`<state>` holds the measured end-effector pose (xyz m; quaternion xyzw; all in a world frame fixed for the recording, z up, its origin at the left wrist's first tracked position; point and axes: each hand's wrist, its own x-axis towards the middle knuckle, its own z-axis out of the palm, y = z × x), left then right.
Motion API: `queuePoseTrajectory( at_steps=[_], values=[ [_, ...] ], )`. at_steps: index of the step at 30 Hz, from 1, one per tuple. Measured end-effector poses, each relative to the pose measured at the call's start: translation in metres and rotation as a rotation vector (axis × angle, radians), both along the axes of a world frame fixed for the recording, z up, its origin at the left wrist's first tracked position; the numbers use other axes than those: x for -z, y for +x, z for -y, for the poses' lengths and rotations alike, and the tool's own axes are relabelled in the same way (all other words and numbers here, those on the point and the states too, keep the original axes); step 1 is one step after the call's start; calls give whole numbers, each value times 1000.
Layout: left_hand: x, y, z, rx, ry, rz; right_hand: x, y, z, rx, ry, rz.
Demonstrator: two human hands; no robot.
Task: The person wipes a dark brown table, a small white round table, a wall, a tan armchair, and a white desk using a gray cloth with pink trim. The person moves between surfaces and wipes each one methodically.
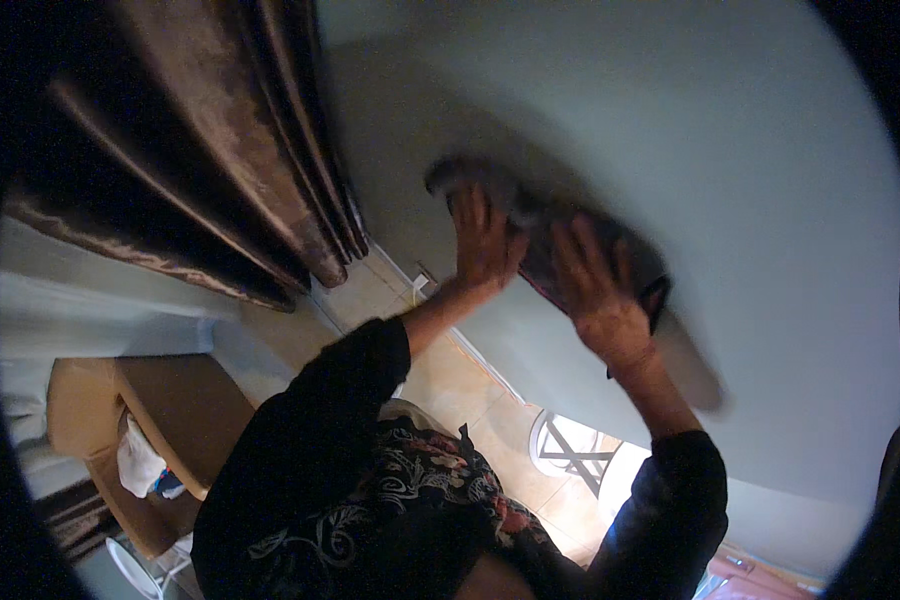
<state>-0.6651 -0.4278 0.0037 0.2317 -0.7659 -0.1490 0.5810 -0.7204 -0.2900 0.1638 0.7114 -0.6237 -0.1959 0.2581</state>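
Note:
Against the pale wall (757, 225), a dark cloth item (532, 217), blurred, lies under both palms; its exact kind cannot be told. My left hand (487, 247) presses on its left part with fingers spread. Lower on the right part rests my right hand (600, 300), its fingers also apart and pointing up. The fingers look laid on the cloth rather than closed around it. A dark edge with a small tip sticks out past my right hand.
Long brown satin curtains (247, 165) hang at the left. Below them stands an open cardboard box (187, 412) with white cloth (139, 457) inside. A wall outlet with a white plug (420, 282) sits low on the wall. A round white stool (566, 442) stands on the tiled floor (465, 375).

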Motion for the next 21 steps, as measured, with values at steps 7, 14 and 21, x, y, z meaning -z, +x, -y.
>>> queuePoseTrajectory(
  at_steps=[7,14,21],
  values=[
    [33,-9,-46,114,432,73,39,-21,-30,-72,186,11],
    [-44,-18,10,-64,269,-216,-8,-10,22,-100,-118,65],
    [-127,-3,146,-303,101,-206,-50,11,131,-153,-415,76]
  ],
)
